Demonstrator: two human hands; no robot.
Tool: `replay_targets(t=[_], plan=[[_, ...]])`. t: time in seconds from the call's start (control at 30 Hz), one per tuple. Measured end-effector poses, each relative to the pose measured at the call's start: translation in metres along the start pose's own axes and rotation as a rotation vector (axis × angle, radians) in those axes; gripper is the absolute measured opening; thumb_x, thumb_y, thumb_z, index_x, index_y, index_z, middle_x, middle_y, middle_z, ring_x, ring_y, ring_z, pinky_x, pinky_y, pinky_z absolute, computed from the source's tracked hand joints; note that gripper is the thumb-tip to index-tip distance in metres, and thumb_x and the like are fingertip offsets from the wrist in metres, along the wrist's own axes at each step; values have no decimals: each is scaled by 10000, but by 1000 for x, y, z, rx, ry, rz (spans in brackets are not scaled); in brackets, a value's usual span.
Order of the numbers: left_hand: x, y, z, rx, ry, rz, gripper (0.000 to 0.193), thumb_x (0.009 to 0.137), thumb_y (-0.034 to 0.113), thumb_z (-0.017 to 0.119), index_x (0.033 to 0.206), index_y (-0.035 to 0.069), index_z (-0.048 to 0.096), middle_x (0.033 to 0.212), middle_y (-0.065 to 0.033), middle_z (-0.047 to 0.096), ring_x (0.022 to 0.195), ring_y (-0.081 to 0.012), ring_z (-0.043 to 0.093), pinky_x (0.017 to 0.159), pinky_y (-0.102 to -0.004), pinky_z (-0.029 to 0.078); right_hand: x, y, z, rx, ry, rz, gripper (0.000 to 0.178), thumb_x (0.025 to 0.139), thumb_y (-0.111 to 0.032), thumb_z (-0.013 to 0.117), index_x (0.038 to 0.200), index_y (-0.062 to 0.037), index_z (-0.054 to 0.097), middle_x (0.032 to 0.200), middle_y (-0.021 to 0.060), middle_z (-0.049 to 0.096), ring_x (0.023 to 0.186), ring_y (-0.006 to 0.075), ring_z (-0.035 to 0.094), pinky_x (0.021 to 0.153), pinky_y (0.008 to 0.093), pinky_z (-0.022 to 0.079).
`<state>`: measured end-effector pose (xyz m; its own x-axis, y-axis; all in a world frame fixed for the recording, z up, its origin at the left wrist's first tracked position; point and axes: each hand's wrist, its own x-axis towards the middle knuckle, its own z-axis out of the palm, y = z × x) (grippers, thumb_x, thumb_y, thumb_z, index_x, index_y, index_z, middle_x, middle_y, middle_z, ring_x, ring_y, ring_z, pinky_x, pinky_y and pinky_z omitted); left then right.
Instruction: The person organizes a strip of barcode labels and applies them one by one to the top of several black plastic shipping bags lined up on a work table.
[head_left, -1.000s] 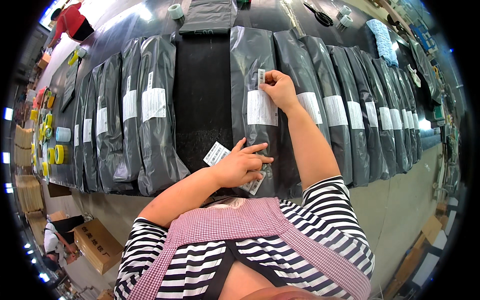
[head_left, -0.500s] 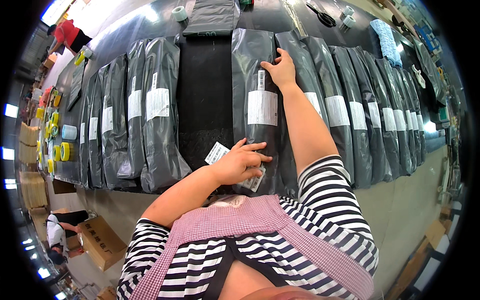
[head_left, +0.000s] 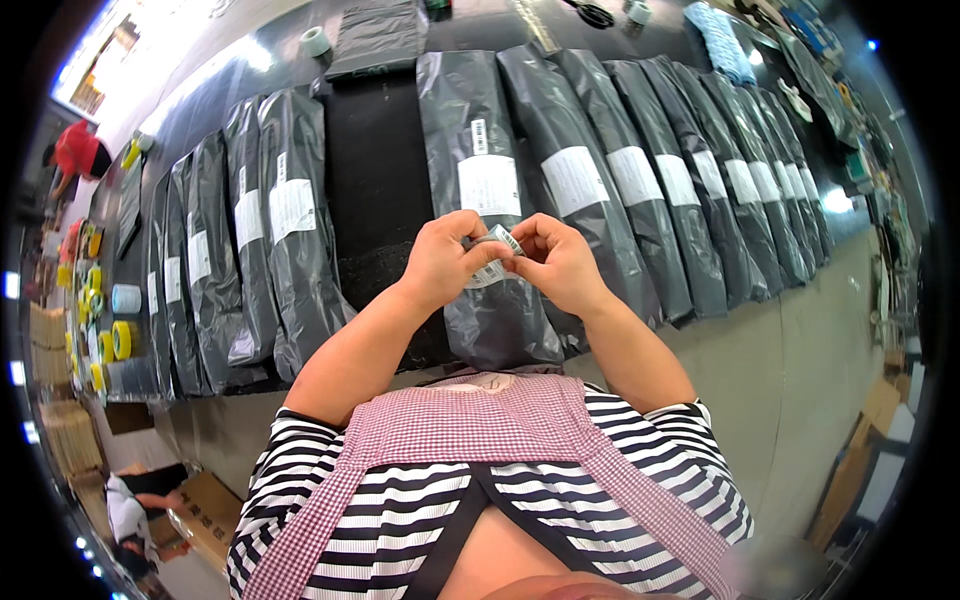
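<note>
A long dark grey plastic mailing bag (head_left: 455, 95) lies on the table in front of me, a white shipping label (head_left: 490, 188) across its middle. Over its lower half my left hand (head_left: 440, 258) and my right hand (head_left: 563, 268) meet, fingers pinched. Between the fingertips is a small curled barcode sticker (head_left: 508, 239), held from both sides. Part of another white label shows on the bag just below the fingers, partly covered by them.
To the right lies a row of several similar labelled bags (head_left: 640, 180); more labelled bags (head_left: 290, 150) lie at the left. Flat grey bags (head_left: 375, 40) and a tape roll (head_left: 315, 41) sit at the back. Yellow tape rolls (head_left: 122, 340) stand at the left edge. Two other people are farther left.
My right hand has come down from the bag's upper part to meet my left. A small barcode sticker is now between my fingertips. The whole view has shifted slightly.
</note>
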<state>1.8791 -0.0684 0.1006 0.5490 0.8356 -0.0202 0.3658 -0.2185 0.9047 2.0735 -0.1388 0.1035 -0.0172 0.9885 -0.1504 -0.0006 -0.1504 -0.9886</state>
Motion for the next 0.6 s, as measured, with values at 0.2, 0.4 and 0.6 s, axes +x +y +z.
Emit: replay_targets(t=[0.2,0.4,0.6], plan=[[2,24,17,-71,-28,31,197,857,171,771,921,9,680,805,-83,686,716,-167,621,668,-320,493,-27,4,-15,-141,179,-63,135,873,-23,745,954,-18,638,826,16,685,744,62,620,663,219,484],[16,33,29,321,-33,-53,345,847,356,789,871,36,662,751,-167,674,709,-349,654,662,-432,498,-26,3,-59,-321,305,-102,67,883,-83,727,895,-17,727,796,28,708,741,96,634,694,252,493],[53,21,102,238,-265,301,285,902,279,714,887,10,621,1263,-176,655,1193,-381,586,1003,-476,459,87,-9,-148,-166,195,-146,168,823,-66,778,947,30,717,867,61,727,794,128,653,737,274,508]])
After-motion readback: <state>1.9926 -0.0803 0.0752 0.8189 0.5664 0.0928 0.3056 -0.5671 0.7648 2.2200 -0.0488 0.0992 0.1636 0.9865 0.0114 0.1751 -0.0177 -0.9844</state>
